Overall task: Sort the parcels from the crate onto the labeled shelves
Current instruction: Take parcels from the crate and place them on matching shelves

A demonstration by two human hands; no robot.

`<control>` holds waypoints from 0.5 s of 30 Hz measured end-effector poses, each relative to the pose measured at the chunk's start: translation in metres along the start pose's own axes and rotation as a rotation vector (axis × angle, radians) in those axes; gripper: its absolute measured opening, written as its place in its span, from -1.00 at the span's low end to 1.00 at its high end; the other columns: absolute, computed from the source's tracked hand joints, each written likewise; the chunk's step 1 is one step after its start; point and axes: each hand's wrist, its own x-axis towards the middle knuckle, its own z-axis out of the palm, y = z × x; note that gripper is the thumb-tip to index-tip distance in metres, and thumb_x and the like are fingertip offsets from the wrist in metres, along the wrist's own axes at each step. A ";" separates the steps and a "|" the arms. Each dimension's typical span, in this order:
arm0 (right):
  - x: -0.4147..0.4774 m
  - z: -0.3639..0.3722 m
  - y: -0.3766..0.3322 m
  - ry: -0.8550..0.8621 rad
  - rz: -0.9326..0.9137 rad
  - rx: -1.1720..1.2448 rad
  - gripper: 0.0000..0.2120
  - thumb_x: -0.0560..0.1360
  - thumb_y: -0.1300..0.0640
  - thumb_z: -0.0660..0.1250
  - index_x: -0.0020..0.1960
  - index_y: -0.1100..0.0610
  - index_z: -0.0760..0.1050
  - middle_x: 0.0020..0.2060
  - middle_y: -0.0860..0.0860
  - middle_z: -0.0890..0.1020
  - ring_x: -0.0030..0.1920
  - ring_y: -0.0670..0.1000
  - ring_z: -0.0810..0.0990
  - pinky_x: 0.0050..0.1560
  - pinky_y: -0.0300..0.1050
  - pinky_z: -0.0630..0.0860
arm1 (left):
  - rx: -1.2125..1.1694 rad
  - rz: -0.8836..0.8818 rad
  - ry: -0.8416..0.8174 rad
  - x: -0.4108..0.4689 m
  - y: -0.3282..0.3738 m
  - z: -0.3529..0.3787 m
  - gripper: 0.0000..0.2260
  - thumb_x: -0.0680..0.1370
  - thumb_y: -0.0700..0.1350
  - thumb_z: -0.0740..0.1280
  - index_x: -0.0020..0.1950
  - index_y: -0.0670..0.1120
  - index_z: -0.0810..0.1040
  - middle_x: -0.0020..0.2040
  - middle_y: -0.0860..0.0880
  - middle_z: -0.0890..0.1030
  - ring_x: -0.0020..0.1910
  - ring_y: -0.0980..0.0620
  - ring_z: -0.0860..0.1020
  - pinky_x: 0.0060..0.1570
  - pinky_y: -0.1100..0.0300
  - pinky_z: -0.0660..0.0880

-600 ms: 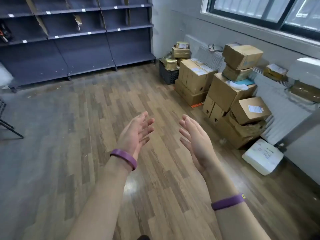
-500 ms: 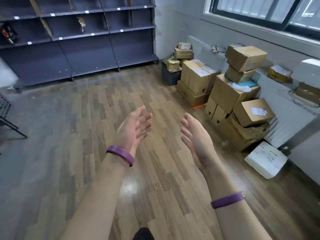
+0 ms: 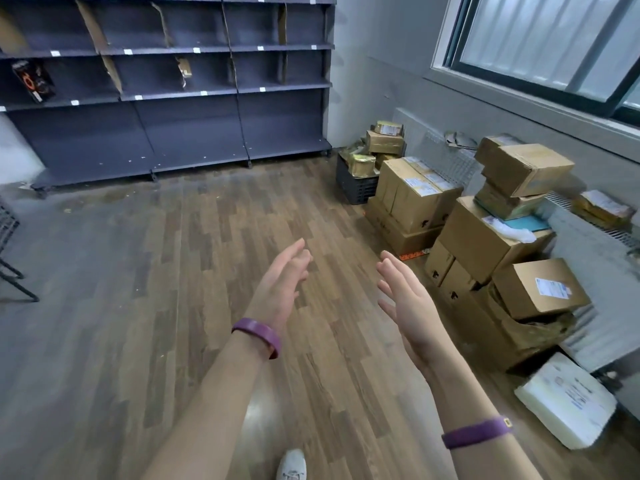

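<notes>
My left hand [image 3: 282, 285] and my right hand [image 3: 407, 303] are stretched out in front of me over the wooden floor, palms facing each other, fingers apart, holding nothing. A dark plastic crate [image 3: 355, 183] stands in the far right corner with several small taped parcels [image 3: 384, 142] piled in and above it. The dark blue shelves [image 3: 180, 93] with small white labels run along the far wall; a black and orange box [image 3: 33, 80] sits on one shelf at the left.
Stacked cardboard boxes [image 3: 481, 237] line the right wall under the window. A white foam parcel [image 3: 566, 398] lies on the floor at the right. A black metal frame [image 3: 10, 258] stands at the left edge. My white shoe [image 3: 291, 464] shows at the bottom.
The view has moved forward and tilted up, so the shelves, crate and boxes look nearer. Both hands stay open and raised in the same pose.
</notes>
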 end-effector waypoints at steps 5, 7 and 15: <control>0.093 0.023 -0.022 0.016 0.021 -0.025 -0.53 0.58 -0.22 0.15 0.46 -0.14 0.30 0.43 -0.15 0.39 0.43 -0.06 0.34 0.46 0.09 0.28 | -0.074 -0.084 -0.019 0.107 0.006 -0.023 -0.61 0.62 0.12 0.11 0.45 0.11 0.32 0.31 0.05 0.51 0.28 0.04 0.48 0.30 0.07 0.35; 0.130 0.033 -0.032 0.025 0.020 -0.022 -0.54 0.59 -0.19 0.14 0.46 -0.12 0.30 0.41 -0.14 0.40 0.40 -0.07 0.37 0.44 0.07 0.32 | -0.075 -0.101 -0.016 0.147 0.014 -0.031 -0.61 0.63 0.12 0.11 0.44 0.09 0.34 0.30 0.05 0.53 0.27 0.03 0.49 0.34 0.02 0.33; 0.265 0.057 -0.054 0.038 0.035 0.031 -0.55 0.59 -0.16 0.18 0.44 -0.08 0.34 0.37 -0.14 0.45 0.33 -0.12 0.43 0.43 0.02 0.34 | -0.089 -0.186 -0.015 0.280 0.040 -0.031 -0.65 0.63 0.10 0.12 0.41 0.10 0.35 0.28 0.04 0.53 0.27 -0.01 0.49 0.39 -0.08 0.30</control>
